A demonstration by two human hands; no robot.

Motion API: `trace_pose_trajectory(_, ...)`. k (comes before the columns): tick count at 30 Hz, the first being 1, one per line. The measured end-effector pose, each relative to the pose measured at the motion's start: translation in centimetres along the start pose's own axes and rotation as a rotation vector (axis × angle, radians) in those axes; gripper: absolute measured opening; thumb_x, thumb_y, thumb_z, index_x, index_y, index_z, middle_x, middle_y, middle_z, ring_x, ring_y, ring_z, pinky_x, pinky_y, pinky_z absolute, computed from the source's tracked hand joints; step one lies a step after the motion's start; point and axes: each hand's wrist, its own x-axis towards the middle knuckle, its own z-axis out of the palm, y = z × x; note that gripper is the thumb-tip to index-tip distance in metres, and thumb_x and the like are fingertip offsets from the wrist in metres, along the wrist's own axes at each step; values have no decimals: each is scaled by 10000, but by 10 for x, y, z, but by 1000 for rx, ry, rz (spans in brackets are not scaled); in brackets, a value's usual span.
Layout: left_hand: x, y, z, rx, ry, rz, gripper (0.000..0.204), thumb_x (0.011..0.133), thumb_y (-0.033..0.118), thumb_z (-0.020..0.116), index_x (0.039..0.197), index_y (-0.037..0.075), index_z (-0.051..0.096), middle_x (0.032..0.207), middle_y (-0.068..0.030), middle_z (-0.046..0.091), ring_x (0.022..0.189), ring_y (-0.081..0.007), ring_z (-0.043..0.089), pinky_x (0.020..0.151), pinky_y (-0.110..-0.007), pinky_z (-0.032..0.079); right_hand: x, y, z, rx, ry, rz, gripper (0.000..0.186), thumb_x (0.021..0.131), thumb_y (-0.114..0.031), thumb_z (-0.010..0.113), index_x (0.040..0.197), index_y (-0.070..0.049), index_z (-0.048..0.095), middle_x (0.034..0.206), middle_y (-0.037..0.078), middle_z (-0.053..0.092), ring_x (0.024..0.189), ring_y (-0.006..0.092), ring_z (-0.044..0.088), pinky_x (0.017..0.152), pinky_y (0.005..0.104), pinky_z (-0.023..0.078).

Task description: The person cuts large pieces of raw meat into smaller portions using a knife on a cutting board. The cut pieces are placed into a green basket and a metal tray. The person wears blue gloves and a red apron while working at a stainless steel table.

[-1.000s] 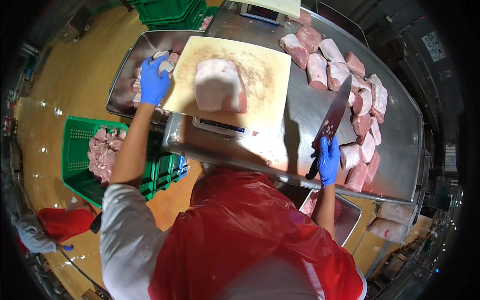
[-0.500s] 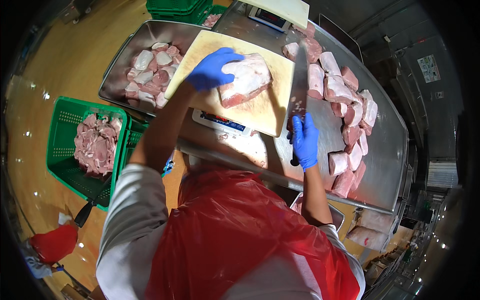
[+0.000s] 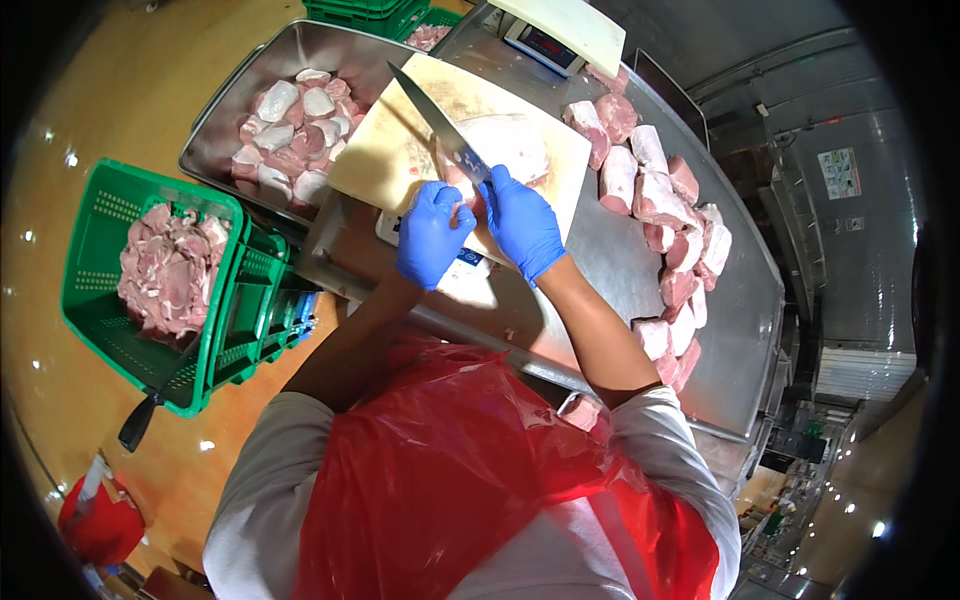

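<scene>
From where I watch, the knife [image 3: 428, 112] lies over the cutting board [image 3: 375, 150], its long axis slanting across my view: the tip points up and to the left, away from the person, and the handle end is down and to the right. The blade passes over the left part of a thick pale meat block [image 3: 515, 150] on the board; I can't tell whether steel and meat touch. The block's top is so washed out by light that I can't read its long axis with any certainty.

The right hand [image 3: 523, 222], in a blue glove, is closed round the knife's handle. The left hand [image 3: 434, 236], gloved the same way, has its fingers curled in at the block's near edge; I can't tell whether they grip anything.

Under the board's near edge I see part of a scale [image 3: 470, 257], and all this sits on the steel tabletop [image 3: 735, 310]. Along its right side runs an uneven row of meat pieces [image 3: 665, 200], some overlapping. At the far end stands a second scale [image 3: 540, 48] with a pale board [image 3: 570, 25] on top.

Left of the cutting board, a steel tray [image 3: 225, 120] holds a heap of cut meat. Nearer the person, a green crate [image 3: 95, 270] holds pink trimmings [image 3: 172, 270], with a black handle [image 3: 140, 420] at its lower edge.
</scene>
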Motion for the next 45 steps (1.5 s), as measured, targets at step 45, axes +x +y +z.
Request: trace_pose_trajectory(45, 3, -114, -280, 1291, 83, -285, 190, 841, 145, 687, 996, 47, 734, 932, -188, 703, 886, -355, 641, 770, -446, 530, -201, 44, -53, 150, -19, 321, 180, 999, -147, 571, 1086, -18, 480, 771, 257, 648, 701, 483, 629, 585, 528, 476)
